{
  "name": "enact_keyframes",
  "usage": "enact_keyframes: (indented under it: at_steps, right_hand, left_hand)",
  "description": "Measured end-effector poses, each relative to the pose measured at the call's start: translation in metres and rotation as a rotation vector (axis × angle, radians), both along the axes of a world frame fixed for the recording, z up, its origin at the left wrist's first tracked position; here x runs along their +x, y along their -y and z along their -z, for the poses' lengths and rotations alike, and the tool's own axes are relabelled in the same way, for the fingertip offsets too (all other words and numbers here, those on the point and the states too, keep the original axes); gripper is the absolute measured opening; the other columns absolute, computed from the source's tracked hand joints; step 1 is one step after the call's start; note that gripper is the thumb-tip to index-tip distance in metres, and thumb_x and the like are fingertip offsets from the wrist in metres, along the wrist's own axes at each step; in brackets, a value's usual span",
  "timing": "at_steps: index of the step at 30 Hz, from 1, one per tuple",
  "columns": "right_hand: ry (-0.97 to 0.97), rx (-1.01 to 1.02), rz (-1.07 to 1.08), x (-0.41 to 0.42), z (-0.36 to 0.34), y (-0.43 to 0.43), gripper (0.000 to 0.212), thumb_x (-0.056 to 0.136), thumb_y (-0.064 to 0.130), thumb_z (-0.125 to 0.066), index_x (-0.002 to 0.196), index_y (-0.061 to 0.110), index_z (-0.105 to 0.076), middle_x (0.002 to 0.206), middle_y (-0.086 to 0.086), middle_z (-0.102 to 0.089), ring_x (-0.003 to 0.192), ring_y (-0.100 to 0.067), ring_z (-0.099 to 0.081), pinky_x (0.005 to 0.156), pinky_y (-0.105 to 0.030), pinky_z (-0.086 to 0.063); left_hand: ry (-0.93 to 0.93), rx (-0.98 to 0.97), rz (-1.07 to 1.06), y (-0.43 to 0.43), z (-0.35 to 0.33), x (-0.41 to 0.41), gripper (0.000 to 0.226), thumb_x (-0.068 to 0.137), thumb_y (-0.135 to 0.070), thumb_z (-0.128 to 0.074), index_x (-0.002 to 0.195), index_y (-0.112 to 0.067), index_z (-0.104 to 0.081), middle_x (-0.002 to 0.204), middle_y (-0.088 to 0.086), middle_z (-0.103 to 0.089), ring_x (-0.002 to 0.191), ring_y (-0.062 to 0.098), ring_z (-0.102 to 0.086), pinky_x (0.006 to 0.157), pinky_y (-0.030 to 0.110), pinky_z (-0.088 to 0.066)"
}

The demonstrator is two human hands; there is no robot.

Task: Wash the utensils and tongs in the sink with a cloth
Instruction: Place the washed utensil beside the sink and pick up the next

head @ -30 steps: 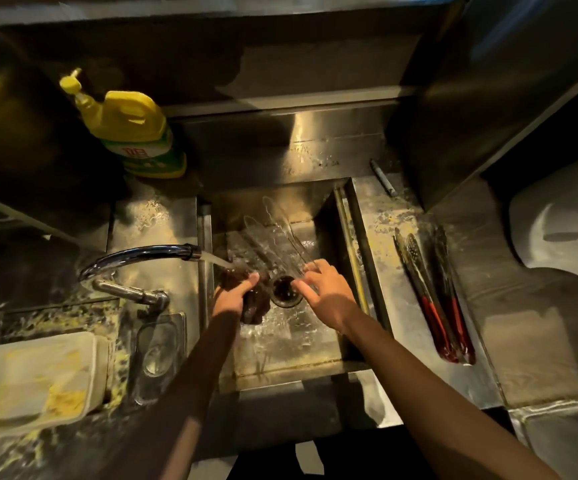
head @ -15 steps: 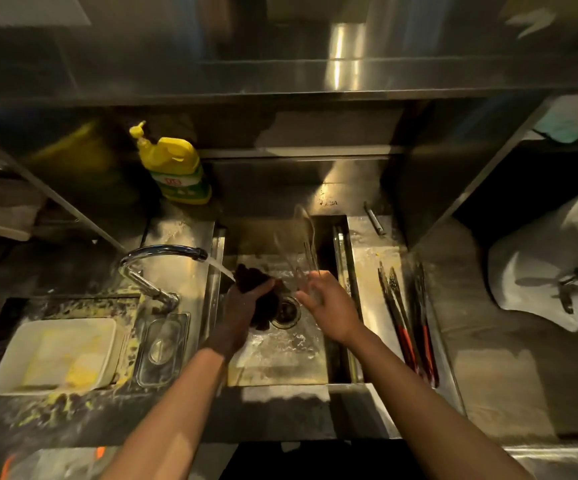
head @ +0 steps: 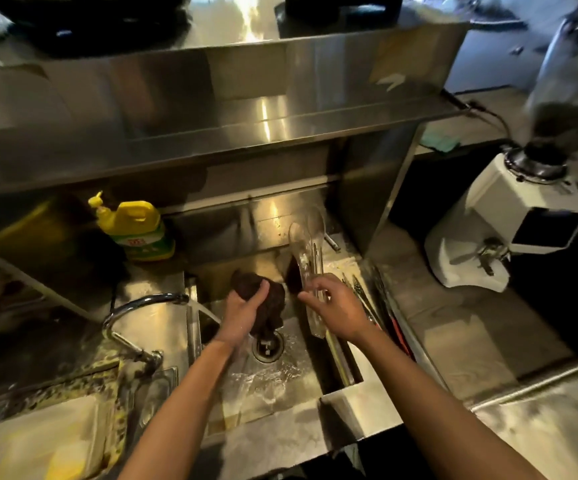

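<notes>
Head view: left hand [head: 242, 315] grips dark cloth [head: 272, 301], fingers curled round it, over sink [head: 346, 403] drain, beside tap [head: 149, 301] stream. Right hand [head: 339, 310] pinches clear tongs [head: 306, 244] low on shaft. Long axis runs away from me, tips raised toward back wall. Cloth just left of tongs, apart. My guess: carry cloth right, wipe along shaft. Spare tongs [head: 381, 306] on counter, right of sink.

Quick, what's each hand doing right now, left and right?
Left hand: closed, gripping the dark cloth.
Right hand: closed, holding the clear plastic utensils.
</notes>
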State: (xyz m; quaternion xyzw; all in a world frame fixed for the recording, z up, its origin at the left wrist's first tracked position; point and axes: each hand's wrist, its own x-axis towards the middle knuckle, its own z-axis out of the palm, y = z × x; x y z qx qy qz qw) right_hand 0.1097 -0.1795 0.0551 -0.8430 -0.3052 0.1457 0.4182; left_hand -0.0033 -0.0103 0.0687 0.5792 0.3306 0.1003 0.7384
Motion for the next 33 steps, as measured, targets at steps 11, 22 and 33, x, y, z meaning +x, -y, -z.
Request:
enact_keyframes:
  at_steps: [11,22,33]
  right_hand:
    - [-0.004,0.123,0.416,-0.035,-0.030,0.086,0.019,0.089,0.046,-0.070,0.090,0.027,-0.069,0.094,0.014,-0.064,0.090,0.002,-0.059,0.081,-0.027,-0.051]
    - [0.026,0.209,0.831,-0.046,-0.029,0.225,0.014,0.083,0.039,-0.078,0.083,0.028,-0.070,0.092,0.009,-0.067,0.089,-0.009,-0.063,0.080,-0.035,-0.051]
    - [-0.055,0.102,1.145,-0.053,-0.034,0.406,0.040,0.077,0.067,-0.068,0.101,0.034,-0.066,0.100,0.015,-0.067,0.090,-0.004,-0.062,0.083,-0.036,-0.054]
  left_hand:
    - [0.056,-0.058,0.248,0.060,-0.012,0.045,0.022,0.087,-0.023,-0.072,0.103,-0.007,-0.067,0.091,0.013,-0.074,0.077,0.027,-0.074,0.062,0.035,-0.059]
    - [0.041,-0.049,0.603,0.205,-0.025,0.093,0.018,0.089,-0.024,-0.072,0.101,-0.010,-0.072,0.100,0.011,-0.076,0.095,0.025,-0.072,0.080,0.033,-0.058]
    - [0.007,0.063,0.839,0.406,-0.037,0.131,0.013,0.088,-0.026,-0.072,0.088,-0.013,-0.071,0.088,0.014,-0.076,0.085,0.035,-0.073,0.080,0.054,-0.059]
